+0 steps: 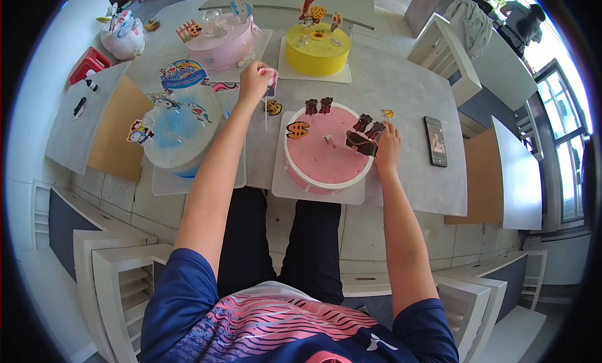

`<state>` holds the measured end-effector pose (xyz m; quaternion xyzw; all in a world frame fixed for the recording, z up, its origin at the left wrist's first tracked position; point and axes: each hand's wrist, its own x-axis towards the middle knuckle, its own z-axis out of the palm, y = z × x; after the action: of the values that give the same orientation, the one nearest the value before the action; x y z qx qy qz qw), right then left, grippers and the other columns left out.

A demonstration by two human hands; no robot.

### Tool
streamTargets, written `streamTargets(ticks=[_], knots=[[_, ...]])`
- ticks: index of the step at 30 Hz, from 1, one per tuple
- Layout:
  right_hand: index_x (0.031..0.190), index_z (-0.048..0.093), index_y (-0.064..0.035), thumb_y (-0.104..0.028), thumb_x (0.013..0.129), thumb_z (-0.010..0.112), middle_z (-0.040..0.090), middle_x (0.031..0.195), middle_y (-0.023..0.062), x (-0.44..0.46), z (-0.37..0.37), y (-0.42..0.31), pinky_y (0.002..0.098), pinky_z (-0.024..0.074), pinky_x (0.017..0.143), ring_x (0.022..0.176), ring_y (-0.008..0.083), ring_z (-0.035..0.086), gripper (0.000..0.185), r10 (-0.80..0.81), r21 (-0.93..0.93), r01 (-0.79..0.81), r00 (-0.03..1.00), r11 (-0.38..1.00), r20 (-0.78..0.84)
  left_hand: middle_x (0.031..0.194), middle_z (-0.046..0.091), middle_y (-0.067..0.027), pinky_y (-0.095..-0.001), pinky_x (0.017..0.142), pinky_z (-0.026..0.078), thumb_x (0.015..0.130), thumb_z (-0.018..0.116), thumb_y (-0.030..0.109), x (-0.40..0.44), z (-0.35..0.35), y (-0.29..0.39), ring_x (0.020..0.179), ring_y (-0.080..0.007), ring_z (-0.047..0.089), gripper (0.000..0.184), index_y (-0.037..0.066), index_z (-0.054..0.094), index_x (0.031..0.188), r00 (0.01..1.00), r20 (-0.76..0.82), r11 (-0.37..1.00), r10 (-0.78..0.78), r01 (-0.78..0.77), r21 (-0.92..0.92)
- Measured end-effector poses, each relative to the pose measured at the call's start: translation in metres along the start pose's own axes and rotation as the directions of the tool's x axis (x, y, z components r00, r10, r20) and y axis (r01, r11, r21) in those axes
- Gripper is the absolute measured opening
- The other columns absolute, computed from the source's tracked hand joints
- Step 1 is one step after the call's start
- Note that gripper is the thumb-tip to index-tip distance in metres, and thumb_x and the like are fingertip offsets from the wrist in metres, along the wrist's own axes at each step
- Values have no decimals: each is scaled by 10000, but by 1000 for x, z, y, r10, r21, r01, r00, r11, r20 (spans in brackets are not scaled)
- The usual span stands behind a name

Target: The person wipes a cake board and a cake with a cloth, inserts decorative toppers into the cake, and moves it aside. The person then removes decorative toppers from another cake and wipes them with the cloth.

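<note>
My left hand (254, 82) is raised over the table between the cakes. Its fingers are closed on a pink-and-white cake topper (269, 75) with a thin stick pointing down. The round pink cake (326, 153), rimmed in white, stands on a white board (285, 184) before me. Small dark toppers (318, 106) and an orange dollar-sign topper (297, 130) stand on it. At its right edge, my right hand (389, 151) has its fingers bent against a dark topper (376, 131); the exact grip is partly hidden. A larger brown topper (362, 143) leans beside that hand.
A blue-and-white cake (179, 134) stands left, a pale pink cake (222, 43) and a yellow cake (318, 49) behind. Small yellow toppers (273, 107) lie on the grey table (414, 187). A phone (435, 141) lies to the right. White chairs (448, 55) surround the table.
</note>
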<state>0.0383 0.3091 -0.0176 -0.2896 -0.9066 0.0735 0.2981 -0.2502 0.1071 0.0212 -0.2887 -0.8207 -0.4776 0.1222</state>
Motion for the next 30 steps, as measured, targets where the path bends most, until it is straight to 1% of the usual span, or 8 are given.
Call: streamTargets(ticks=[3, 6, 7, 8, 13, 18, 24, 30], knots=[[954, 527, -36, -178, 752, 505, 535, 1033, 103, 0, 0, -1, 384, 367, 844, 983, 284, 483, 248, 9, 12, -9, 1000, 1000, 1, 764, 605, -157, -337, 609, 459, 687, 655, 164, 4, -31, 57, 673, -281, 600, 237, 8, 560, 839, 999, -42, 998, 15, -18, -56], [951, 528, -39, -186, 754, 504, 536, 1027, 101, 1, -1, 0, 383, 366, 844, 981, 282, 483, 247, 4, 3, -4, 1000, 1000, -4, 723, 602, -118, -271, 541, 442, 736, 649, 169, -5, -64, 104, 594, -196, 583, 224, 17, 543, 863, 977, -202, 975, 62, -103, -196], [948, 528, -40, -189, 753, 504, 537, 1024, 101, 1, -1, 0, 383, 366, 844, 981, 281, 483, 246, 6, 0, -6, 1000, 1000, -4, 709, 584, -70, -214, 517, 399, 768, 636, 184, -15, -76, 126, 590, -109, 530, 239, 24, 528, 909, 977, -208, 908, 40, -123, -402], [945, 529, -41, -192, 753, 504, 538, 1021, 100, 0, -2, 0, 383, 366, 845, 980, 280, 484, 246, 7, -4, -7, 1000, 1000, -2, 694, 566, -22, -158, 494, 355, 799, 622, 199, -28, -85, 143, 586, -22, 478, 253, 31, 513, 954, 978, -209, 798, 15, -137, -587], [954, 529, -44, -192, 749, 510, 537, 1022, 102, -2, 2, 1, 379, 367, 846, 984, 277, 483, 254, 3, -6, -3, 1000, 1000, -13, 701, 573, -5, -133, 505, 334, 794, 632, 165, -85, -87, 177, 591, -10, 482, 272, 35, 495, 989, 996, -21, 639, 85, -71, -766], [959, 530, -42, -183, 747, 509, 538, 1027, 100, -1, 5, 6, 376, 369, 847, 988, 275, 482, 256, 10, -16, -11, 1000, 1000, -17, 743, 602, -22, -154, 554, 405, 799, 622, 163, -102, -75, 160, 669, -30, 543, 271, 25, 520, 1008, 983, 184, 743, 22, 107, -661], [965, 530, -37, -176, 749, 503, 538, 1037, 100, -2, 2, 3, 373, 367, 855, 1002, 274, 480, 258, 35, 15, -35, 999, 999, 4, 850, 616, -42, -182, 625, 448, 810, 604, 160, -97, -70, 144, 736, -56, 565, 238, 5, 580, 988, 980, 158, 828, 122, -13, -561], [954, 535, -41, -173, 744, 501, 542, 1038, 95, -1, 4, 4, 373, 365, 859, 1004, 273, 480, 251, 32, 1, -32, 999, 999, -3, 848, 617, -33, -185, 649, 454, 806, 605, 167, -97, -80, 143, 747, -66, 570, 239, 11, 582, 985, 968, 217, 838, 129, 11, -545]])
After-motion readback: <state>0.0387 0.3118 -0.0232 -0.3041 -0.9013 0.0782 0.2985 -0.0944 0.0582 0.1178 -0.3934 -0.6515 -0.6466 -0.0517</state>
